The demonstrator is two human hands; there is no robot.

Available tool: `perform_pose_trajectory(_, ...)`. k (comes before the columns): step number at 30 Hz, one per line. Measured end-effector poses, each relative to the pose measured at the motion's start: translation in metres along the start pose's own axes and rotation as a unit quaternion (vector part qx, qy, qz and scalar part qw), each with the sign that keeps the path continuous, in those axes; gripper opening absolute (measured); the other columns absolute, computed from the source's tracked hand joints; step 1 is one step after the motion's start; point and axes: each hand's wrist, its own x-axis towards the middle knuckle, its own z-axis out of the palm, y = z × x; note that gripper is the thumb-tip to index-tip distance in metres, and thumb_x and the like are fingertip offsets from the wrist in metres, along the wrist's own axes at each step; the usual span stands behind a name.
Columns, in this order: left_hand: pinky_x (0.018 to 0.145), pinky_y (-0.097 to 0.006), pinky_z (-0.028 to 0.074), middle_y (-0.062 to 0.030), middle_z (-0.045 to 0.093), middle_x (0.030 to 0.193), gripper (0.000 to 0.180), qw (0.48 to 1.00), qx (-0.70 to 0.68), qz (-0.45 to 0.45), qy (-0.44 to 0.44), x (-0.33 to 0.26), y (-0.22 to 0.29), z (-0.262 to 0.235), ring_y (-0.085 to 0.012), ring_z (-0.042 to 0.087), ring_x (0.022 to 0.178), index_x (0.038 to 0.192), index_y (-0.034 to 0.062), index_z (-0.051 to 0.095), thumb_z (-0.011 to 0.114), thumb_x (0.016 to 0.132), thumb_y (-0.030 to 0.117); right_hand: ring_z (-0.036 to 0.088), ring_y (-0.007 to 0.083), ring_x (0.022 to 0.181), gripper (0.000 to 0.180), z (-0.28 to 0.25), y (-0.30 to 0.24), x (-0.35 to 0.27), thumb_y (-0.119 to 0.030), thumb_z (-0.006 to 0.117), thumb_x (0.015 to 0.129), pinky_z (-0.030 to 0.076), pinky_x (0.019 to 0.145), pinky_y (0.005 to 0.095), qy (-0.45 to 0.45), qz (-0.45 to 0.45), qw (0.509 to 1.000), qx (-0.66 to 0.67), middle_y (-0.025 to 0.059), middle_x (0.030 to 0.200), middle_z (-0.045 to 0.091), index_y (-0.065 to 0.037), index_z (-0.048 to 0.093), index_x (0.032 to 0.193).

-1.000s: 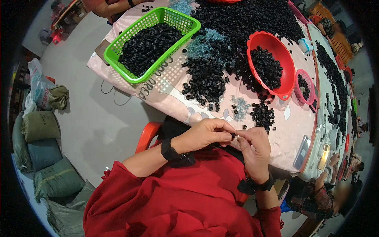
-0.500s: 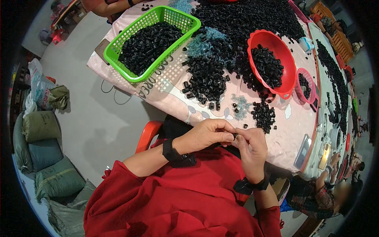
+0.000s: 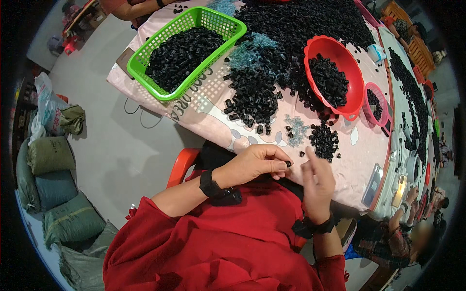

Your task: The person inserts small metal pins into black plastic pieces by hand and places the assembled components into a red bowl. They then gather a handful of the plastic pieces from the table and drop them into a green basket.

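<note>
My left hand (image 3: 259, 162) is closed, with a small black plastic part (image 3: 288, 164) pinched between thumb and fingertips at the table's near edge. Just to its right is my right hand (image 3: 318, 182), slightly blurred, its fingers apart and nothing visible in them. Its fingertips are by a small pile of black parts (image 3: 324, 140). Beside that pile lie scattered small clear pieces (image 3: 296, 130). A larger heap of black parts (image 3: 252, 104) sits farther left on the pink tablecloth (image 3: 213, 125).
A green basket (image 3: 235, 34) of black parts stands at the far left, a red bowl (image 3: 357, 82) and pink basket (image 3: 386, 114) at the right. A phone (image 3: 373, 185) lies near the right edge. Sacks (image 3: 73, 220) line the left floor. Another person (image 3: 388, 237) sits at right.
My right hand has come away from my left hand and moved right, its fingers spreading. The left hand stays in place with the small black part in its fingertips.
</note>
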Motion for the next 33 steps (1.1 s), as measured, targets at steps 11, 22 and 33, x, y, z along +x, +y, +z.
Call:
perform_pose_trajectory(11,0.082,-0.031,0.059,-0.0114,0.069,0.105,0.022,1.0,0.008,-0.016,-0.013,0.001,-0.002,0.0,-0.0181,0.069,0.092,0.117,-0.0036,0.064,0.063,0.1,0.01,0.058,0.0223,0.082,0.023,0.015,0.049,0.007,-0.009,0.072,0.086,0.036,0.08,0.038,0.001,-0.098,0.959,-0.267,0.0055,0.087,0.061,-0.007,0.068,0.109)
perform_pose_trajectory(22,0.083,-0.031,0.06,-0.012,0.07,0.107,0.023,0.999,0.004,-0.032,-0.011,-0.001,0.003,0.002,-0.0192,0.07,0.095,0.118,-0.0046,0.064,0.061,0.102,0.012,0.059,0.0168,0.079,0.022,0.0,0.023,0.008,-0.003,0.07,0.088,0.037,0.085,0.0342,-0.006,-0.013,0.986,-0.163,0.0053,0.089,0.067,-0.006,0.07,0.11)
perform_pose_trajectory(33,0.083,-0.028,0.054,-0.0087,0.069,0.106,0.022,1.0,0.013,-0.011,-0.02,0.001,-0.003,0.002,-0.0132,0.064,0.091,0.118,-0.0036,0.063,0.061,0.102,0.012,0.062,0.0176,0.085,0.022,-0.005,-0.014,0.011,-0.006,0.072,0.089,0.034,0.086,0.0344,-0.009,-0.089,0.994,-0.067,0.0022,0.091,0.068,-0.007,0.073,0.11)
